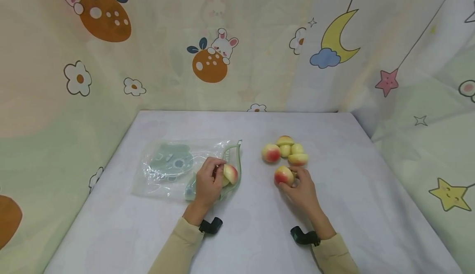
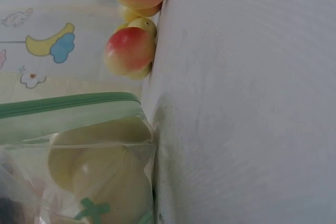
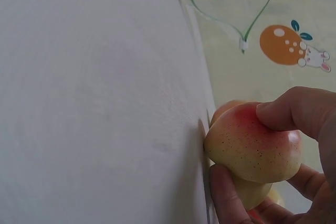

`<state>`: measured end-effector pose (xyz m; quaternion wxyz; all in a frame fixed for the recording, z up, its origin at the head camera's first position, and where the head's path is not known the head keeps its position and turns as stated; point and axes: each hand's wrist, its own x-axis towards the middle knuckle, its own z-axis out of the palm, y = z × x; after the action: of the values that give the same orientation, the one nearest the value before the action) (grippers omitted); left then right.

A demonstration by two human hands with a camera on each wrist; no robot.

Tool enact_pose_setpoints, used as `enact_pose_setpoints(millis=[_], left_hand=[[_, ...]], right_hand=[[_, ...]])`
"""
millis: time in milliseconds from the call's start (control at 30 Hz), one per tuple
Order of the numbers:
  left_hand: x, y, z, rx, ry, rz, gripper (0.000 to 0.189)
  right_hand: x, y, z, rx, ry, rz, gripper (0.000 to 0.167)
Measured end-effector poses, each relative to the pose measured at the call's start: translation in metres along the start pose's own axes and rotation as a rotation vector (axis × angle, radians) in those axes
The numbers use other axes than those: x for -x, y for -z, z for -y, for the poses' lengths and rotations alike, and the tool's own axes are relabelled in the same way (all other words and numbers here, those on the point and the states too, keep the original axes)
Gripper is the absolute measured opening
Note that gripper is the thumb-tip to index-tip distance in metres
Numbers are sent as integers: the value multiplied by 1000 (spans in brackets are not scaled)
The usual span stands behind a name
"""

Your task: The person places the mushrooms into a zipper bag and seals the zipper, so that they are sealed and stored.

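My right hand (image 1: 302,189) pinches a toy mushroom (image 1: 284,175) with a red and yellow cap. In the right wrist view, thumb and fingers hold the speckled cap (image 3: 257,142), its pale stem below. My left hand (image 1: 208,183) grips the clear zip bag (image 1: 148,183) near its open mouth, fingers curled. Inside that mouth sits another mushroom (image 1: 231,174). Through the bag's plastic, the left wrist view shows a pale cap and stem (image 2: 113,177) behind the green zip strip (image 2: 79,103); the left fingers are out of that view.
Behind the right hand, several more toy mushrooms lie in a group (image 1: 298,159), some on their sides. A white cloth covers the table (image 1: 245,232). Patterned curtains (image 1: 259,72) hang around its back and sides.
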<state>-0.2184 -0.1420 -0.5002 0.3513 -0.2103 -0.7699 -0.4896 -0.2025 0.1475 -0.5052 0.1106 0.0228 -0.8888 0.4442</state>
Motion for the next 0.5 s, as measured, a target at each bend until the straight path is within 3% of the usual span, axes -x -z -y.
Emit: enact_pose_setpoints(millis=[167, 500], left_hand=[[0, 1, 0, -16, 17, 15, 10], [-1, 1, -2, -29, 4, 7, 11]], right_hand=[[-1, -6, 4, -40, 25, -5, 50], [-5, -34, 27, -110, 163, 22, 49]])
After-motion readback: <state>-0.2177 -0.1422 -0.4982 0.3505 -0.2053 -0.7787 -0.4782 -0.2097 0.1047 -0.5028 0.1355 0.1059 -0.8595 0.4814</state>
